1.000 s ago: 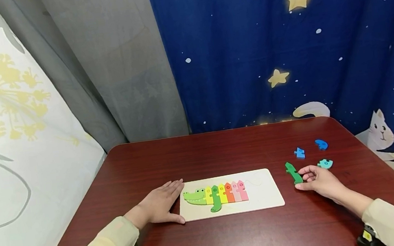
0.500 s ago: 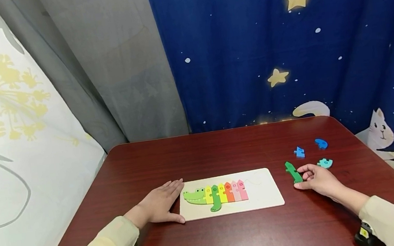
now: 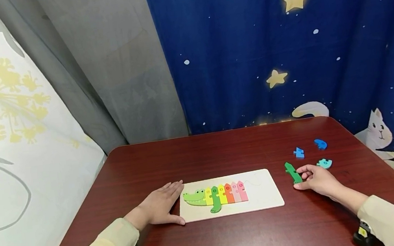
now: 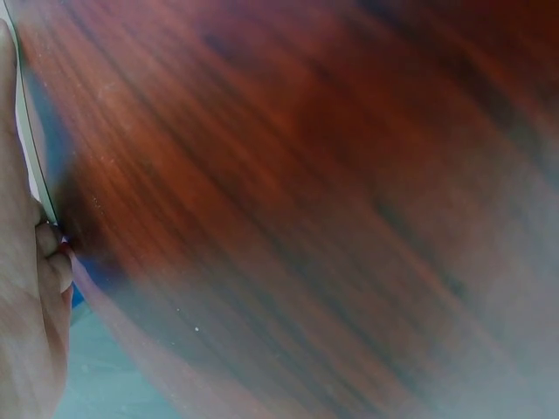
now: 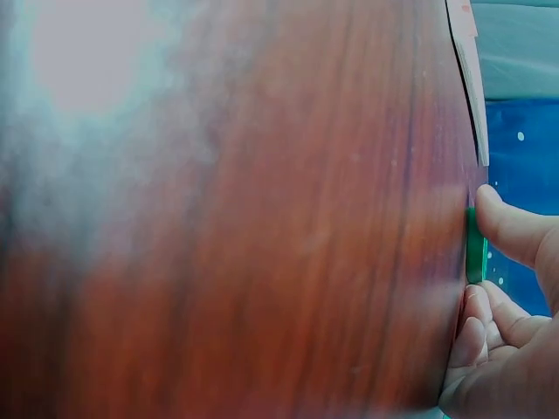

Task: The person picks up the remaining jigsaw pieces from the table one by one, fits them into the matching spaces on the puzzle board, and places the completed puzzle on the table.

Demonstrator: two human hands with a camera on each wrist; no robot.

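Head view: printed marks on the puzzle pieces (image 3: 225, 193) too small to read. Right hand (image 3: 316, 181) pinches a green piece (image 3: 291, 171) between thumb and fingers, right of the board (image 3: 264, 192); can't tell if the piece touches the tabletop (image 3: 204, 155). Right wrist view gives the piece edge-on only, hand cut off at the frame's right side. Left wrist view: mostly blurred tabletop, just a strip of hand and a sliver of board.

Board carries a crocodile head plus a row of coloured strips, yellow through pink, one green strip ending in a foot. Faint outline right of the row. Left hand (image 3: 160, 204) has fingers extended, touching the board's left end.

Loose near the right hand: teal piece (image 3: 324, 163), two blue pieces (image 3: 298, 152), knobbed edges. Board pale, flat, round-cornered. Tabletop glossy red-brown, wood-grained.
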